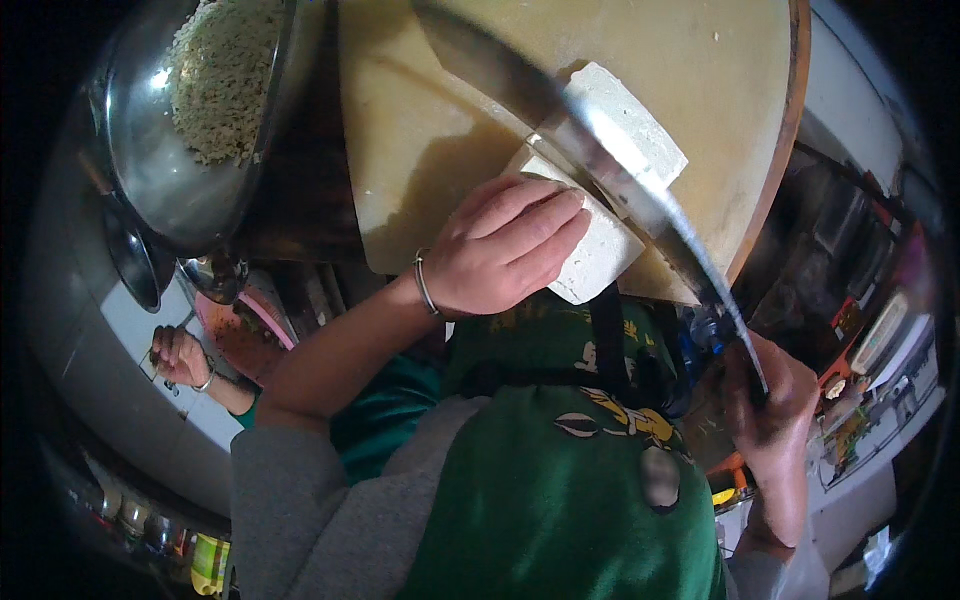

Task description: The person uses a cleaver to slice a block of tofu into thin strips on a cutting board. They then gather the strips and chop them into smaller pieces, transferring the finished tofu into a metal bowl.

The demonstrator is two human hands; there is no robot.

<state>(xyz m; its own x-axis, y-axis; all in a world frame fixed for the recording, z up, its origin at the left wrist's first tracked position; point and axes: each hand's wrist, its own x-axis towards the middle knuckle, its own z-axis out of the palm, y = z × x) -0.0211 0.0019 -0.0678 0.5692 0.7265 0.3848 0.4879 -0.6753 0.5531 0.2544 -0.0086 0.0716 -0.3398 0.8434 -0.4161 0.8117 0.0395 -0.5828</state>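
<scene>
A white block that looks like firm tofu [600, 259] lies on the round, pale cutting board [727, 142] near its front edge. My left hand [510, 244] holds the block from above, fingers bent over its top. My right hand [776, 390] grips a cleaver [686, 217], its broad blade slanting over the board beside my left fingertips. Beyond the blade sits a second white piece [622, 112], partly covered by the cleaver. Whether the edge touches either piece is hard to tell.
At the upper left stands a metal bowl [150, 187] with chopped pale bits [221, 82]. A dark ladle [135, 259] hangs below it. Another person's hand [180, 356] shows near a pink basin [262, 315]. Cluttered dark containers [832, 217] line the right.
</scene>
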